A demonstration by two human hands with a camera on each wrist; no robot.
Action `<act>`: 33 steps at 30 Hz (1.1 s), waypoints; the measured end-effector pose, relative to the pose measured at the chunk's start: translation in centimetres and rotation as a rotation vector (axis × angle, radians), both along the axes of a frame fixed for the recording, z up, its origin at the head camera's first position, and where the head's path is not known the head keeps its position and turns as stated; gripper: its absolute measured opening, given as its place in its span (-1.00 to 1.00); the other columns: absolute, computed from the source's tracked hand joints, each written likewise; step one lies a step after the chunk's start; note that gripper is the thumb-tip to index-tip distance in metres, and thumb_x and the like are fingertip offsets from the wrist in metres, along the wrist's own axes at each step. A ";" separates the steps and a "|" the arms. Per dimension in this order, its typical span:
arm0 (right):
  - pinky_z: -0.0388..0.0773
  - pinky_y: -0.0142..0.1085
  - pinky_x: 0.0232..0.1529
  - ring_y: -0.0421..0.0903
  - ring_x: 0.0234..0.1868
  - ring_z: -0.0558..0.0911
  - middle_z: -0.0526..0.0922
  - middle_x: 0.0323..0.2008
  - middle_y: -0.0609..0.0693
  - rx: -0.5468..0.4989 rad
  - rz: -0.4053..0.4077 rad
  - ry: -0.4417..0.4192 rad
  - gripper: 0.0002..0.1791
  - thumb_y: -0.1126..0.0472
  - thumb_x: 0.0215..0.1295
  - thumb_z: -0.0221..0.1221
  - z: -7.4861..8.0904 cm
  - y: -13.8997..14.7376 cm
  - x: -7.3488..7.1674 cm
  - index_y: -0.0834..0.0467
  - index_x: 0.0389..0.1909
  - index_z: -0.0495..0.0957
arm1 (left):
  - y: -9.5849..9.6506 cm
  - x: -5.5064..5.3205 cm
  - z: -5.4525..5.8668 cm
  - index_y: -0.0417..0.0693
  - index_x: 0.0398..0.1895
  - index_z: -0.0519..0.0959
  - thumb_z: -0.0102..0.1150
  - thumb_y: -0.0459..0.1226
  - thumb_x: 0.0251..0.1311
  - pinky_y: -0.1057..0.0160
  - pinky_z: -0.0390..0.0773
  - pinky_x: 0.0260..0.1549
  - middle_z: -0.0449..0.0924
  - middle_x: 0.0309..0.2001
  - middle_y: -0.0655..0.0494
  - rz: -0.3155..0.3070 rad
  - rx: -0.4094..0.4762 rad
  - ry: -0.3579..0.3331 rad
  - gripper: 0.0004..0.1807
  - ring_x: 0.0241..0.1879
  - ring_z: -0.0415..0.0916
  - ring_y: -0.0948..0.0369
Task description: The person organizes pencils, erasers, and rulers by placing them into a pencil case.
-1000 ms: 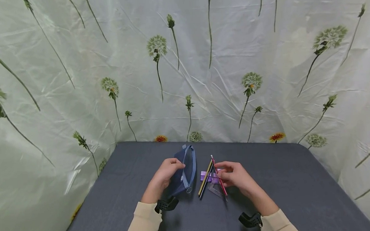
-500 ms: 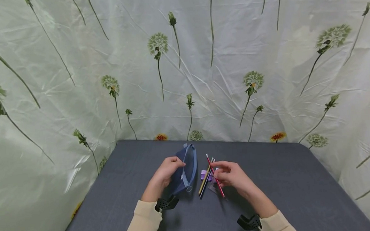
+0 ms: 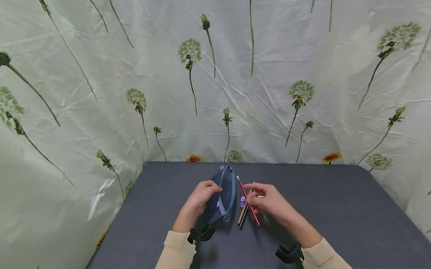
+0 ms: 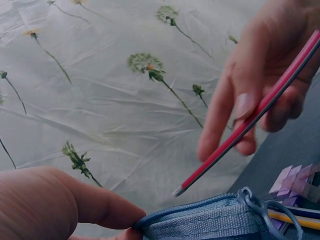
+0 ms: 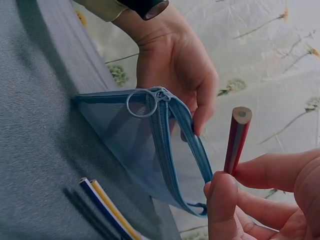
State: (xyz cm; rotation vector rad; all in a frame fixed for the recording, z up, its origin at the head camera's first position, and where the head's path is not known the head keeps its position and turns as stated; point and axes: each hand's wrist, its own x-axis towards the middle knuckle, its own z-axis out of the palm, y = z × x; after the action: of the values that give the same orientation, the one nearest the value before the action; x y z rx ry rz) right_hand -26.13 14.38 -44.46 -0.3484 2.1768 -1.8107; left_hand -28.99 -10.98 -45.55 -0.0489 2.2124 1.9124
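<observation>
My left hand pinches the edge of a blue mesh zip pouch, which stands on the table with its zipped mouth gaping to the right. A ring pull hangs from the zipper's slider at the near end. To the right of it, my right hand holds a red pencil with a dark stripe between thumb and fingers. The pencil slants, its white-tipped end pointing up and left beside the pouch mouth; the other end shows a flat, bare wood face in the right wrist view.
Under the right hand lie a yellow pencil and a dark blue pencil, side by side on the dark grey table. Small purple pieces lie near them. A flower-printed cloth hangs behind the table's far edge.
My right hand has brought the red pencil left, off the other pencils and closer to the pouch mouth, its upper end tipping left. My left hand keeps its hold on the pouch.
</observation>
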 end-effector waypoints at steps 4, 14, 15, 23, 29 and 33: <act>0.66 -0.01 -0.24 0.01 -0.37 0.66 0.68 -0.22 0.22 0.011 0.002 0.001 -0.47 0.31 0.34 0.27 0.7 -1.0 -1.2 0.25 0.32 0.45 | 0.2 0.0 0.0 -0.10 -0.50 0.50 0.22 -0.29 0.26 -0.32 0.36 -0.11 0.47 -0.10 -0.01 0.004 0.011 -0.013 -0.81 -0.06 0.39 -0.06; 0.66 -0.04 -0.25 -0.01 -0.40 0.64 0.68 -0.20 0.26 0.019 -0.017 0.036 -0.51 0.35 0.35 0.22 1.0 -2.4 -3.8 0.30 0.29 0.47 | 0.7 0.0 0.5 -0.07 -0.53 0.46 0.22 -0.30 0.23 -0.25 0.38 -0.16 0.45 -0.14 0.01 0.007 0.050 -0.018 -0.80 -0.08 0.38 -0.05; 0.66 -0.06 -0.26 -0.03 -0.41 0.64 0.69 -0.20 0.26 0.022 -0.023 0.035 -0.52 0.35 0.35 0.22 1.0 -2.5 -3.9 0.29 0.28 0.48 | 0.6 0.0 0.5 -0.06 -0.53 0.45 0.22 -0.30 0.23 -0.26 0.38 -0.15 0.44 -0.13 0.00 0.006 0.052 -0.020 -0.79 -0.07 0.37 -0.06; 0.66 0.00 -0.23 -0.09 -0.51 0.63 0.69 -0.21 0.30 0.031 -0.044 0.039 -0.50 0.34 0.30 0.27 0.8 -4.1 -4.7 0.30 0.26 0.51 | 0.6 -0.3 0.5 -0.15 -0.51 0.47 0.22 -0.30 0.22 -0.26 0.36 -0.15 0.45 -0.10 -0.01 -0.003 0.051 -0.002 -0.81 -0.07 0.35 -0.04; 0.67 0.00 -0.22 -0.07 -0.50 0.65 0.68 -0.19 0.33 0.032 -0.035 0.034 -0.50 0.37 0.29 0.26 0.5 -5.1 -4.7 0.33 0.25 0.50 | 0.5 -0.2 0.1 -0.18 -0.51 0.50 0.22 -0.29 0.18 -0.32 0.40 -0.14 0.45 0.06 -0.07 -0.010 0.054 -0.024 -0.82 0.02 0.36 -0.11; 0.68 -0.07 -0.27 -0.08 -0.46 0.69 0.71 -0.18 0.29 0.062 -0.070 0.046 -0.53 0.39 0.27 0.27 0.3 -5.7 -4.7 0.32 0.22 0.54 | 0.4 -0.2 0.0 -0.17 -0.52 0.50 0.19 -0.30 0.17 -0.35 0.43 -0.19 0.42 0.05 -0.10 -0.005 0.067 -0.043 -0.83 0.04 0.35 -0.18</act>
State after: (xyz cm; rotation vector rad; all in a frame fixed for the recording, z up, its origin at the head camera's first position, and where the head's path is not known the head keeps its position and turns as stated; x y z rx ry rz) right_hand -30.84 8.65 -44.13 -0.3064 2.2978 -1.7839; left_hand -29.21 -10.60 -45.54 -0.0726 2.1176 1.9620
